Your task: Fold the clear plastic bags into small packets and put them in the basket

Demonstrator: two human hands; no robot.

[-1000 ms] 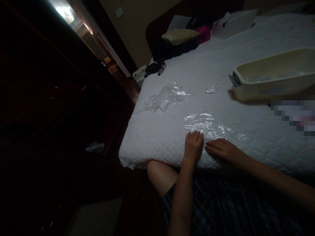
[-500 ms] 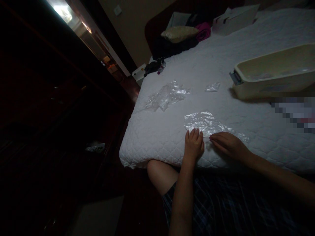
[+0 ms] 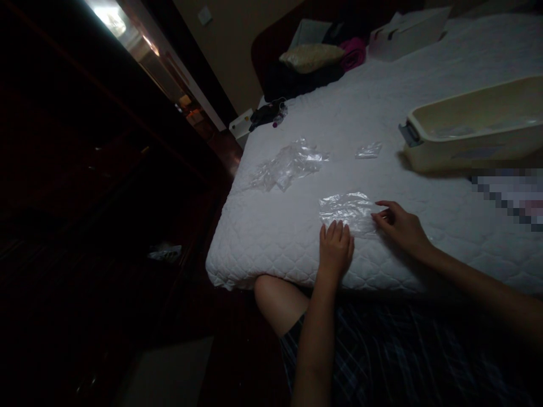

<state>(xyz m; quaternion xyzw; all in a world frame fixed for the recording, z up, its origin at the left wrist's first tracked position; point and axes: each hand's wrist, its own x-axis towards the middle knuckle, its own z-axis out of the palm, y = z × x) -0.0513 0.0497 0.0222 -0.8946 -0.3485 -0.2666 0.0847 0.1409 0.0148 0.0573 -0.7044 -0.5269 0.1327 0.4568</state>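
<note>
A clear, wrinkled plastic bag [image 3: 345,206] lies near the front edge of the white quilted bed. My left hand [image 3: 335,249] rests flat on the bag's lower edge, palm down with fingers stretched out. At the bag's right side, my right hand [image 3: 401,226] has its thumb and fingers bent around the edge of the film, which it seems to pinch. Farther back on the bed is a loose heap of clear plastic bags [image 3: 291,164]. A small folded piece of clear plastic [image 3: 368,150] lies to the right of that heap.
A cream plastic bin [image 3: 470,150] with a grey latch stands on the bed [image 3: 271,232] at the right. Toward the back are a white box [image 3: 407,39], a beige cushion [image 3: 311,57] and a rolled magenta cloth [image 3: 353,52]. Dark furniture fills the left.
My right hand has moved up and slightly right along the bag. The bag's right end no longer spreads out past that hand. My left hand has stayed in place.
</note>
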